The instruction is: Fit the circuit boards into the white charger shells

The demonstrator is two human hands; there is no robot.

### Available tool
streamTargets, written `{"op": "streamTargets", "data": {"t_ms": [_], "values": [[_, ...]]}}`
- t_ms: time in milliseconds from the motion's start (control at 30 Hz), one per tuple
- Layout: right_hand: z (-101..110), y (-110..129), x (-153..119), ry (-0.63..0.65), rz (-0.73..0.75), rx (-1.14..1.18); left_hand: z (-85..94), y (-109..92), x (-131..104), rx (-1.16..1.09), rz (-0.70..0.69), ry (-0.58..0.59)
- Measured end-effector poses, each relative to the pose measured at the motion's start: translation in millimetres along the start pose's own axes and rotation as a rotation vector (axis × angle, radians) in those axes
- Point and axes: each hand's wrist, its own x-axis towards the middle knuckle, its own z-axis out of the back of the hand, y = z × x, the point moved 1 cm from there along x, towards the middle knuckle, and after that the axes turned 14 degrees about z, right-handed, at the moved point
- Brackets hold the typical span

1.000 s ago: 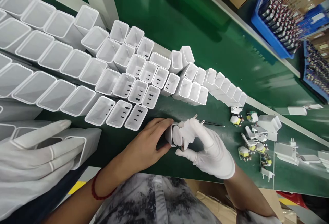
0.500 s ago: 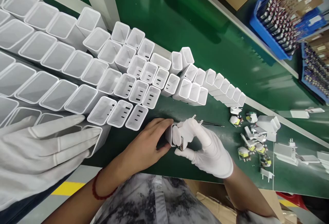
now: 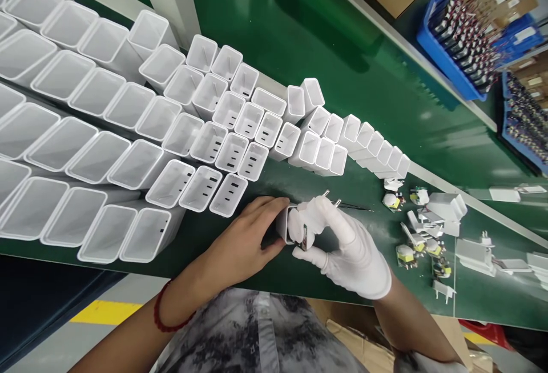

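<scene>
My left hand (image 3: 246, 239), bare, is closed around a small white plastic housing (image 3: 281, 224), its open end turned to the right. My right hand (image 3: 351, 250), in a white glove, is closed on a charger plug (image 3: 327, 193) with two metal pins pointing up and away. A bit of circuit board (image 3: 304, 238) shows between the gloved fingers, right at the housing's mouth. Gloved fingertips meet the rim there; how far the board reaches inside is hidden. Behind the right hand lies a thin dark pointed tool (image 3: 357, 207), partly covered.
Rows of open white housings (image 3: 141, 164) stand on the green table (image 3: 265, 279) at left. Smaller ones (image 3: 308, 147) run toward the right. Loose circuit boards (image 3: 406, 254) and white plastic parts (image 3: 475, 253) lie at right. Beyond sits a blue bin (image 3: 428, 36) of wired parts.
Another person's gloved hand at the left has gone out of view, uncovering the housings there. My right hand has shifted very slightly; both my hands keep their hold.
</scene>
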Motion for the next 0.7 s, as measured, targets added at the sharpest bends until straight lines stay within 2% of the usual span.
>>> {"op": "streamTargets", "data": {"t_ms": [700], "values": [[-1.7,0.3,-1.9,0.031,0.028,-0.061,-0.1,2.6,-0.2,-0.013,0.018,0.017]]}}
